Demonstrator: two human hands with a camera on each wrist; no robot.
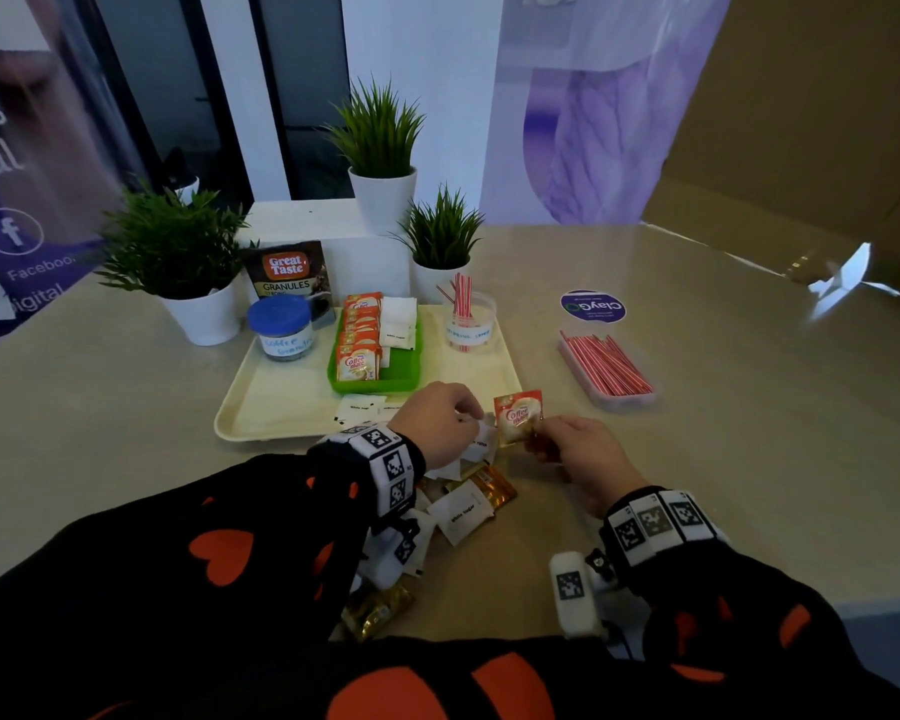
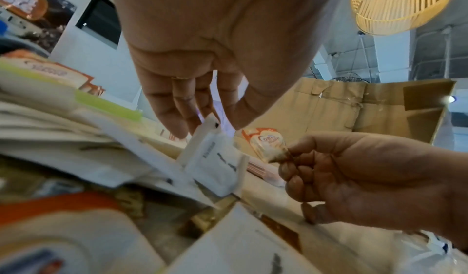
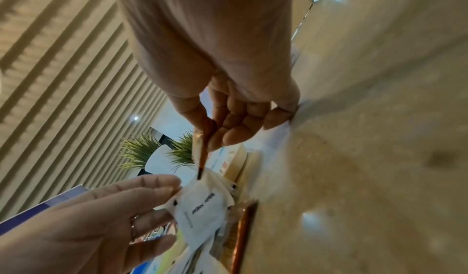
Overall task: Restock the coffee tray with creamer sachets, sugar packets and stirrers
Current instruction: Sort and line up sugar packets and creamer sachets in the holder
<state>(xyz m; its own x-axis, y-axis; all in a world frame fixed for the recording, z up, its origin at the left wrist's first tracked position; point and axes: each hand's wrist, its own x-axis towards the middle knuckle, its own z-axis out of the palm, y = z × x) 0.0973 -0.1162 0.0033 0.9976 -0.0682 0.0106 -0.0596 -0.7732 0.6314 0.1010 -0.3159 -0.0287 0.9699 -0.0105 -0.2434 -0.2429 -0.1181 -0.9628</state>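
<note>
My right hand (image 1: pixel 544 433) pinches an orange Coffee-mate creamer sachet (image 1: pixel 515 415) by its corner, just off the cream tray's (image 1: pixel 261 402) near right corner; the same creamer sachet (image 2: pixel 267 145) shows in the left wrist view. My left hand (image 1: pixel 466 420) pinches a white sugar packet (image 2: pixel 215 162) at its top edge, above a loose pile of sachets (image 1: pixel 463 504) on the table. A green bin (image 1: pixel 404 368) on the tray holds rows of creamer sachets (image 1: pixel 359 340) and sugar packets (image 1: pixel 398 322). A clear cup (image 1: pixel 471 324) holds a few red-striped stirrers.
A pink box of stirrers (image 1: pixel 606 368) lies right of the tray. A blue-lidded coffee jar (image 1: pixel 280 327), a coffee pouch (image 1: pixel 289 275) and potted plants (image 1: pixel 178 267) stand behind. A round sticker (image 1: pixel 592 306) and cardboard (image 1: pixel 801 148) are at the far right.
</note>
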